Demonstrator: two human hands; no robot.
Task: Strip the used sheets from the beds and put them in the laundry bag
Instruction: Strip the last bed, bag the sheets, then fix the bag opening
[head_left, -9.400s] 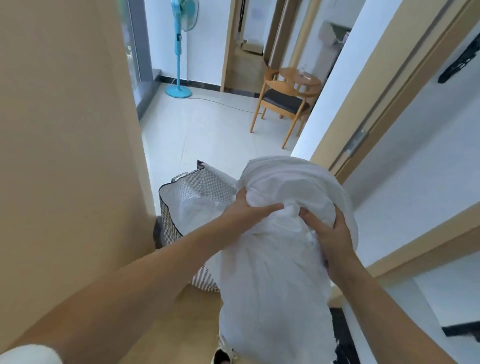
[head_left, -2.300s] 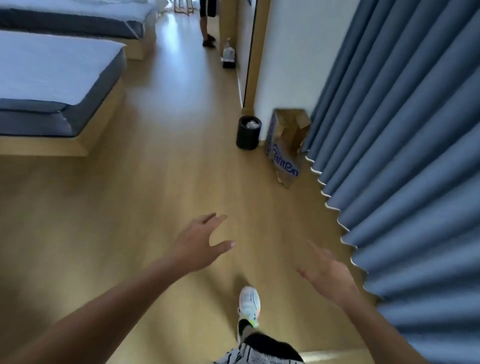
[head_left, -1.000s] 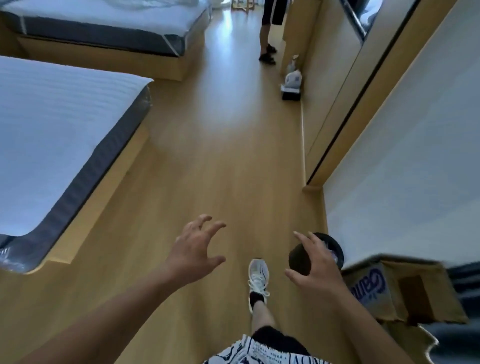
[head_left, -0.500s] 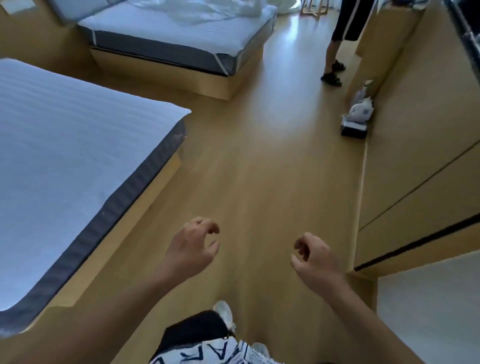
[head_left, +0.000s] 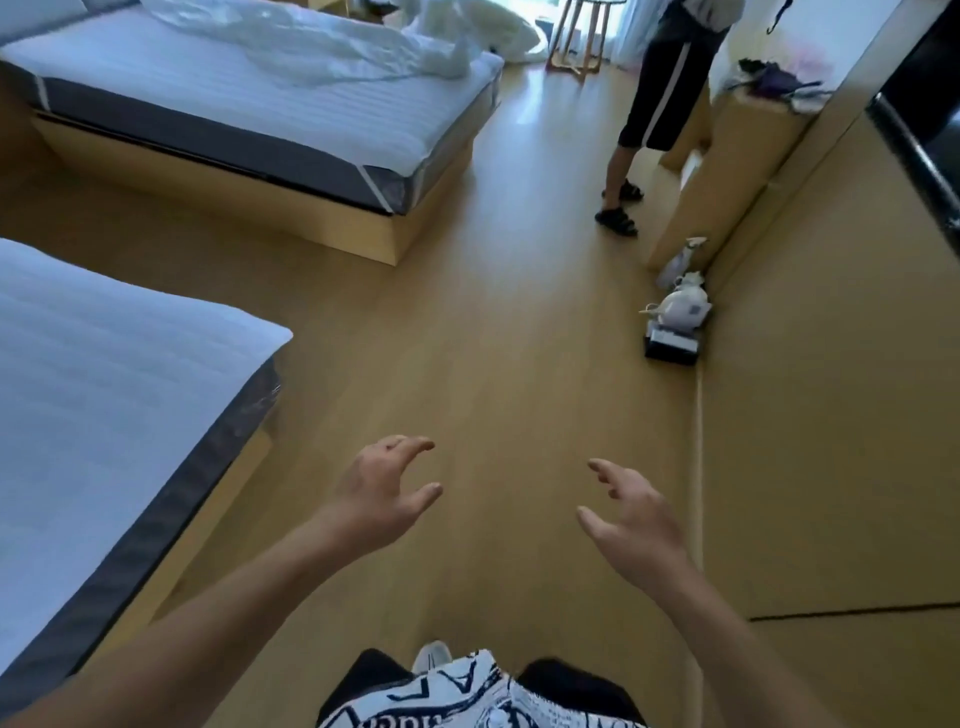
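Both hands are hanging in the air above the wooden floor (head_left: 493, 338) and are holding nothing. The left hand (head_left: 379, 493) is reaching forward with relaxed, slightly bent fingers, and the right hand (head_left: 631, 514) is doing the same (thumb spread to the side). A crumpled white sheet (head_left: 322, 49) is lying on the far bed (head_left: 249, 109) at about 11 o'clock, well apart from the hands. The near bed (head_left: 98, 395) is sitting at 9 o'clock. Another person (head_left: 660, 98) is standing at 1 o'clock beside a wooden cabinet (head_left: 831, 364). A white kettle (head_left: 680, 306) is resting on a dark box (head_left: 670, 345) against that cabinet.
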